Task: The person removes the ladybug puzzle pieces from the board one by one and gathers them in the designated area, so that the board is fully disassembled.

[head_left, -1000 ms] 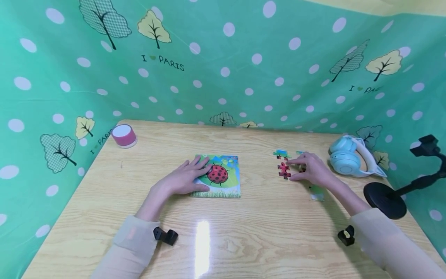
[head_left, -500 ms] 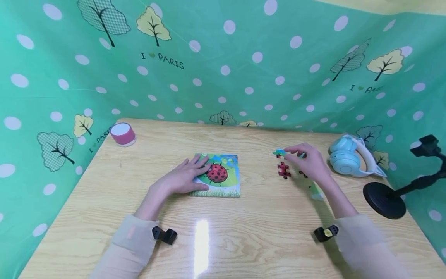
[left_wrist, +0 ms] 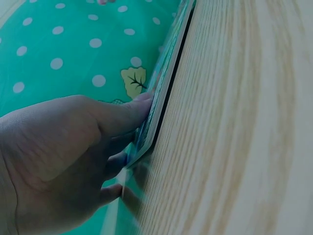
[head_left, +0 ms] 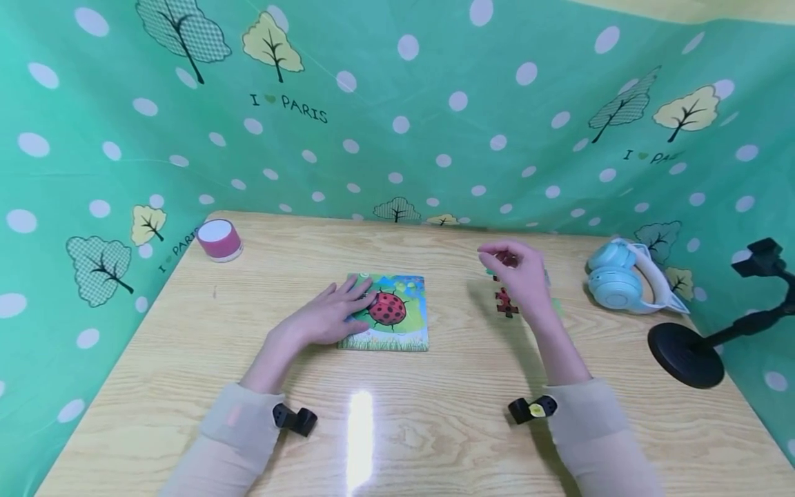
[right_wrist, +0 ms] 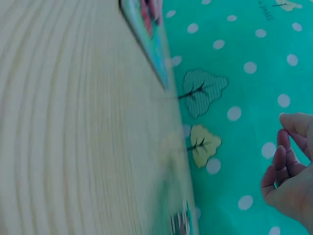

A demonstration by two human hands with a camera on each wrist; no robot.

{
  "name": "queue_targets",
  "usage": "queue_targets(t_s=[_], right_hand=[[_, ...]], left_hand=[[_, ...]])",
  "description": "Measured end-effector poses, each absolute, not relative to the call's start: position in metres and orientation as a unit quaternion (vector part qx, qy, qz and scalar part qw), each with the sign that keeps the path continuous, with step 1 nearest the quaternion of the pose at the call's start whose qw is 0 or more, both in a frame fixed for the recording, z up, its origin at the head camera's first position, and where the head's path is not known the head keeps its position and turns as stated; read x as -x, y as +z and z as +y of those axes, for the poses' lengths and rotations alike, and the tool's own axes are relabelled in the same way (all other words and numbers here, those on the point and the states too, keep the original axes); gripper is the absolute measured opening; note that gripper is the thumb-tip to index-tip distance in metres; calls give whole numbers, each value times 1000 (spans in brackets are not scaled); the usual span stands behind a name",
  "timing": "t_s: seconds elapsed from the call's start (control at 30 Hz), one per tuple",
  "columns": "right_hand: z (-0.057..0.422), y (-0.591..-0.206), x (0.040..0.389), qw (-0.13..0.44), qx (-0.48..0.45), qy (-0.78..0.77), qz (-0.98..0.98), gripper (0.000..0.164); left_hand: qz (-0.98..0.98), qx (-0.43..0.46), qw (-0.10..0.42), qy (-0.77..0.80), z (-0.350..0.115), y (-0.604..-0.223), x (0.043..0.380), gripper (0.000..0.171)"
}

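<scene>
My left hand (head_left: pixel 332 314) rests flat with spread fingers on the left part of a square ladybug picture board (head_left: pixel 406 335). In the left wrist view, the thumb (left_wrist: pixel 142 100) lies on the board's edge. My right hand (head_left: pixel 522 276) is over a group of loose jigsaw pieces, its thumb and forefinger brought close together. A dark red patch shows between them in the head view; I cannot tell whether it is a held piece. A red jigsaw piece (head_left: pixel 506 304) lies below this hand. Other pieces are partly hidden by the hand and wrist.
A pink jar with a white lid (head_left: pixel 220 240) stands at the back left. Blue headphones (head_left: pixel 624 276) lie at the right, behind a black stand with a round base (head_left: pixel 685 353). A green dotted cloth (head_left: pixel 397 90) hangs behind the wooden table (head_left: pixel 422 428).
My right hand has moved up and to the left, from beside the red piece to over the far pieces. My left hand has stayed on the board.
</scene>
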State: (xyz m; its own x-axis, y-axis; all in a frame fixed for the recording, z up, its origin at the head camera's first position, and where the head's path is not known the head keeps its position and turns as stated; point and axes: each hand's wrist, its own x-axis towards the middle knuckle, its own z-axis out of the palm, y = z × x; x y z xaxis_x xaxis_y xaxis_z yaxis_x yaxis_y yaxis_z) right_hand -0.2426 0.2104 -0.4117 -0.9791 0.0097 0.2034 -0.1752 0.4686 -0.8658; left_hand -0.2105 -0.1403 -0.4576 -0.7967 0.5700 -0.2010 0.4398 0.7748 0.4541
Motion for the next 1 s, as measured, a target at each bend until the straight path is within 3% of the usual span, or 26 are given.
queue_targets(t_s=[0.37, 1.0], right_hand=[[174, -412, 239, 67, -68, 582, -807, 25], [124, -434, 227, -79, -189, 519, -830, 35]], left_hand=[[928, -277, 163, 189, -141, -459, 213, 64], [927, -277, 167, 191, -140, -460, 214, 63]])
